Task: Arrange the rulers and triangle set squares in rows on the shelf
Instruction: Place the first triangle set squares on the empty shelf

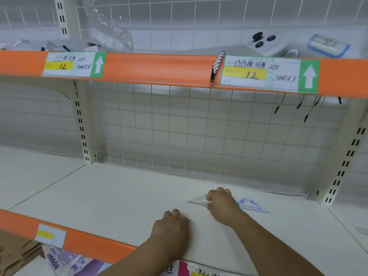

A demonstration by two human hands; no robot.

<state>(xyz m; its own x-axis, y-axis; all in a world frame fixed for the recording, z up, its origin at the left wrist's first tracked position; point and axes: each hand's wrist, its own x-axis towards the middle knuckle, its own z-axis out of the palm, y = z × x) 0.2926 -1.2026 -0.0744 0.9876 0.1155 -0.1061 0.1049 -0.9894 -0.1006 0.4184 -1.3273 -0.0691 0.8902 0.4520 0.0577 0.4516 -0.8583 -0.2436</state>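
Note:
Two clear plastic triangle set squares lie flat on the white shelf [111,198]. My right hand [221,206] pinches the left set square [197,200] at its right end, with the pointed tip aiming left. Just right of that hand lies the other set square [252,205], which has blue print on it and is partly covered by my wrist. My left hand [171,226] rests on the shelf nearer the front edge, fingers curled under, holding nothing that I can see. No rulers show.
A wire grid back panel [179,126] closes the rear of the shelf. An orange-edged upper shelf [159,66] with price labels hangs overhead, with black-tipped cords dangling from it at the right. Slotted uprights [81,126] stand at both sides. Printed packets and cardboard lie below the front edge.

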